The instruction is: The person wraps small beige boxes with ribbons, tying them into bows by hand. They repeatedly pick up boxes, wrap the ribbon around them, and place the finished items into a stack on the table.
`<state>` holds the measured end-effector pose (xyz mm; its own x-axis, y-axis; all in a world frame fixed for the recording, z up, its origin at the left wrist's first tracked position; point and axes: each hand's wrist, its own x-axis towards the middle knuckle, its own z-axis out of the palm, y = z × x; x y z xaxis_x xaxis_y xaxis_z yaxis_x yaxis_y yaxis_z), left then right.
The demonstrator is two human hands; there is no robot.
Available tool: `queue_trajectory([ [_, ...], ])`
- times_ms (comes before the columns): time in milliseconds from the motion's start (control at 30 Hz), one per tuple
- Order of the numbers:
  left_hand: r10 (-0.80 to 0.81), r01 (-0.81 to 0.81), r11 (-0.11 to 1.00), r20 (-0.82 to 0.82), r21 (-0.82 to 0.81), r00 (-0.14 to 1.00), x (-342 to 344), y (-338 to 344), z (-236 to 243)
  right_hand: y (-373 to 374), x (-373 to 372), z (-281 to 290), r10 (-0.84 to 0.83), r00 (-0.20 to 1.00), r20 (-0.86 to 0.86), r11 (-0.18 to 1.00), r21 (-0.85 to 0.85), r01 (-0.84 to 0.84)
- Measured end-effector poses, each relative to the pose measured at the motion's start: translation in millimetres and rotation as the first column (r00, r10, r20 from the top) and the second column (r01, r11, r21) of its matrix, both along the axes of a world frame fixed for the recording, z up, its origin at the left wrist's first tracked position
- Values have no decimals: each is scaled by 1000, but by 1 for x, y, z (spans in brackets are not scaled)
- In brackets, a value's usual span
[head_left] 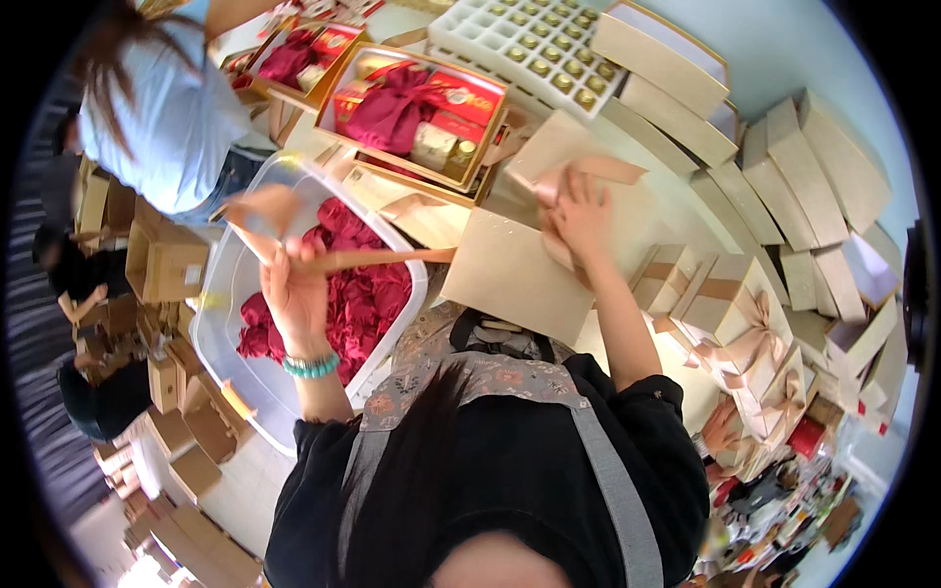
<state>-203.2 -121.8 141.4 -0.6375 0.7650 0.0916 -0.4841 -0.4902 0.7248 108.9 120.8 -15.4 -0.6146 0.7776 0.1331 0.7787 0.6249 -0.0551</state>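
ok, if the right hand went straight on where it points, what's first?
Past the peach ribbon at its fingertips, likely the beige box just ahead, then the white tray; depth unclear, might pass over.

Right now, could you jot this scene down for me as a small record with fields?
Left hand: raised, holding a peach ribbon; turquoise bracelet at the wrist
Right hand: on ribbon at the cream box; exact grip blurred
Left side: clear bin of dark red bundles
Ahead: open gift box with a crimson bundle inside; white tray of gold-capped jars
Right side: piled boxes
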Motion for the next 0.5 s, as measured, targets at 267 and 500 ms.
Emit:
queue_trajectory([
  [267, 119, -174, 981, -435, -89, 892, -82, 9, 73, 30, 86, 93, -707, -137, -694, 670, -595, -444],
  [500, 414, -647, 729, -897, 224, 156, -68, 59, 198, -90, 125, 274, -323, -138, -936, 935, -293, -201],
])
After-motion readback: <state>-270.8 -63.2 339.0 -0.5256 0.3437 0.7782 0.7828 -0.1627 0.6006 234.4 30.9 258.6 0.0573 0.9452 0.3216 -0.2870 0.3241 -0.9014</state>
